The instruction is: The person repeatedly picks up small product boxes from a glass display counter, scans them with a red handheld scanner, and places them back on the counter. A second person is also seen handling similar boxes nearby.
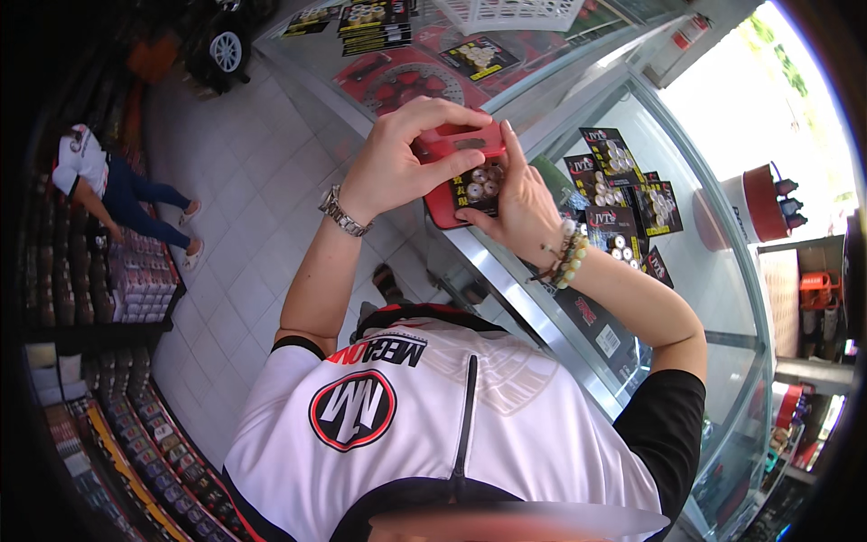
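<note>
My left hand, with a metal watch at its wrist, grips the upper part of a red object with a slot-like opening; its exact kind cannot be told. Against its lower red part lies a black blister card of round metallic rollers, partly covered by my fingers. The card's right edge is held by my right hand, its thumb on the lower edge and its fingers up along the side. Beaded bracelets circle that wrist. Both hands are over the metal-edged corner of a glass display counter.
More blister cards lie on the glass at the right. Stacked cards, a single card and a white plastic basket rest on the far counter. A person stands at the left by stocked shelves.
</note>
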Tool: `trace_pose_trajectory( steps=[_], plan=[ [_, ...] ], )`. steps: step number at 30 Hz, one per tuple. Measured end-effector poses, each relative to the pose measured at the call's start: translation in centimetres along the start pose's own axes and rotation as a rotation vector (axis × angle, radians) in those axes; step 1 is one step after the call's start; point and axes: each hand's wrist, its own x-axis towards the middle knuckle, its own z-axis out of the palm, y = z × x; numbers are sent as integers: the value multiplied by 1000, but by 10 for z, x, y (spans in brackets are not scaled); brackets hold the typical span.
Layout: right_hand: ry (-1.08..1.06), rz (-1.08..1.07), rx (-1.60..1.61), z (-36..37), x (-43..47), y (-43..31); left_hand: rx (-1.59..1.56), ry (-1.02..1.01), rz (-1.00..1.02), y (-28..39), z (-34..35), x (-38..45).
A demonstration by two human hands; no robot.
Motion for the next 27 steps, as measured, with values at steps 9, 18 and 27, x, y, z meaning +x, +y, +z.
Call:
trace_pose_trajectory(
  steps=[9, 18, 27],
  plan=[
    [-242, 122, 262, -68, -48, -13, -23, -26, -30, -6, 6, 8],
    [-134, 419, 61, -132, -63, 50, -68, -39, -74, -7, 5, 6],
    [-12, -13, -94, -119, 104, 127, -70, -30, -55, -6, 6, 5]
  ],
)
